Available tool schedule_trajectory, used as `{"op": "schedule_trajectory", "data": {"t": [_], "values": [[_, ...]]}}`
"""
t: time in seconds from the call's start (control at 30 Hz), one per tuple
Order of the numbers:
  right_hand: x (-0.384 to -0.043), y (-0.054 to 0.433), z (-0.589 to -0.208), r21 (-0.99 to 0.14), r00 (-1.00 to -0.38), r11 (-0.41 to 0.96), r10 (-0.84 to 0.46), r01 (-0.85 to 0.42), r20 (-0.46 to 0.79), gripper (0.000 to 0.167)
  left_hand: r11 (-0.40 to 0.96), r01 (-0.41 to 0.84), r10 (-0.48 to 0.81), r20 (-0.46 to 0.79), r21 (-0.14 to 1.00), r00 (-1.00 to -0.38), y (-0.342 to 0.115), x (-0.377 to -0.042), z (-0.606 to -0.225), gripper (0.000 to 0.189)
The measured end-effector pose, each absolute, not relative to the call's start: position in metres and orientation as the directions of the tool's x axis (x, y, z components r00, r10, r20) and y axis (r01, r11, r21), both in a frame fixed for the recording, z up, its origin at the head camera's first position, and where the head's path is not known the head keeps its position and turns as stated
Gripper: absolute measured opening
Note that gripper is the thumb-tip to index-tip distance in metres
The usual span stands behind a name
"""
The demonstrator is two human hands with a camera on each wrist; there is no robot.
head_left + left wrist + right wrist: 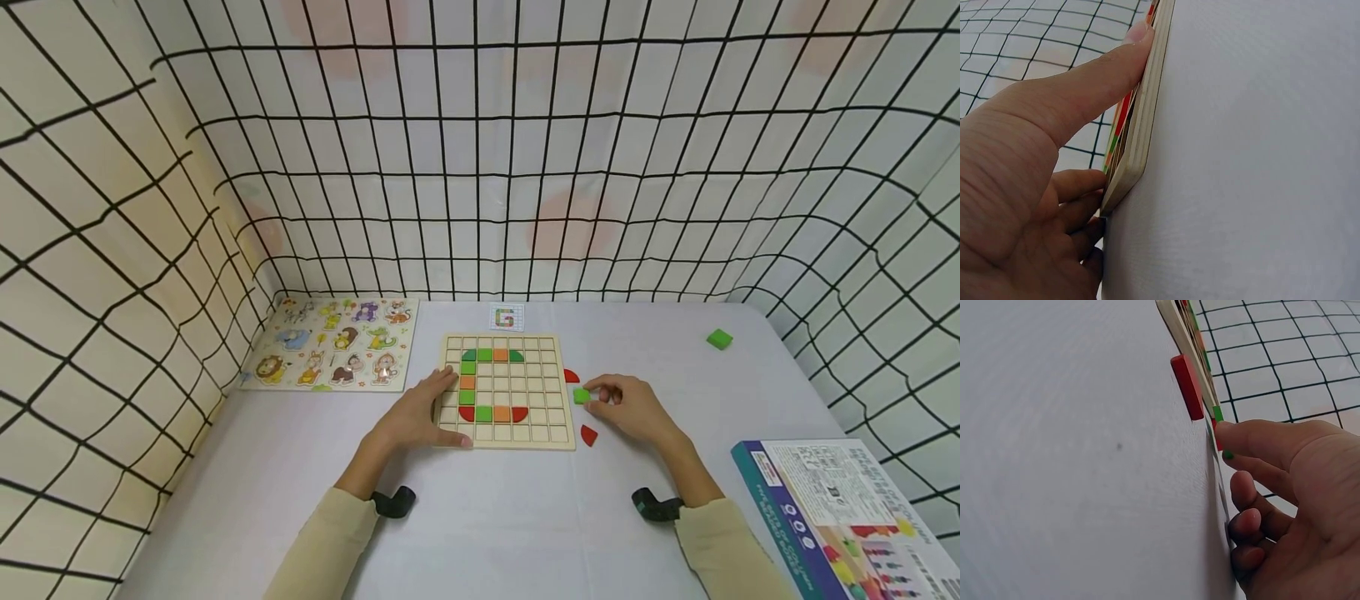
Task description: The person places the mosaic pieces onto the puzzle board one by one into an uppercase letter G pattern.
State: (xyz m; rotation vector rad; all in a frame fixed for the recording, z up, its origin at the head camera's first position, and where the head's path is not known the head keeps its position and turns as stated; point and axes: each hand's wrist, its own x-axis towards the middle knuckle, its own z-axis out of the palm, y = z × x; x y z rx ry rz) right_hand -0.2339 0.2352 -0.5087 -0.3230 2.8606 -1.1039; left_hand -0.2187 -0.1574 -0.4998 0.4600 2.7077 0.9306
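A wooden grid board point(543, 435) carries green, orange and red pieces laid in a C-like outline. My left hand point(418, 414) rests at its near left corner, the straight thumb point(1107, 78) along the front edge and the fingers by the left edge. Just right of the board, my right hand point(630, 407) pinches a small green square block point(581, 396) between thumb and index finger; the other fingers curl beneath. One red quarter-round piece point(588, 435) lies below that block, and another red piece point(572, 376) lies above it, against the board's right edge.
Behind the board lies a small pattern card point(507, 317). An animal puzzle board point(337, 343) sits at the left. A green block point(720, 338) is at the far right, and a printed box point(847, 508) at the near right. Black netting point(480, 175) surrounds the table.
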Motion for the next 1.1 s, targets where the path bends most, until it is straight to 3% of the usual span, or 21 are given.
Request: {"op": "schedule_trajectory", "data": {"t": [1.1], "values": [[-0.234, 0.194, -0.498, -0.741, -0.982, 0.656, -0.19, -0.143, 0.022, 0.028, 0.746, 0.229, 0.378, -0.115, 0.625, -0.919, -0.157, -0.219, -0.499, 0.12]]}}
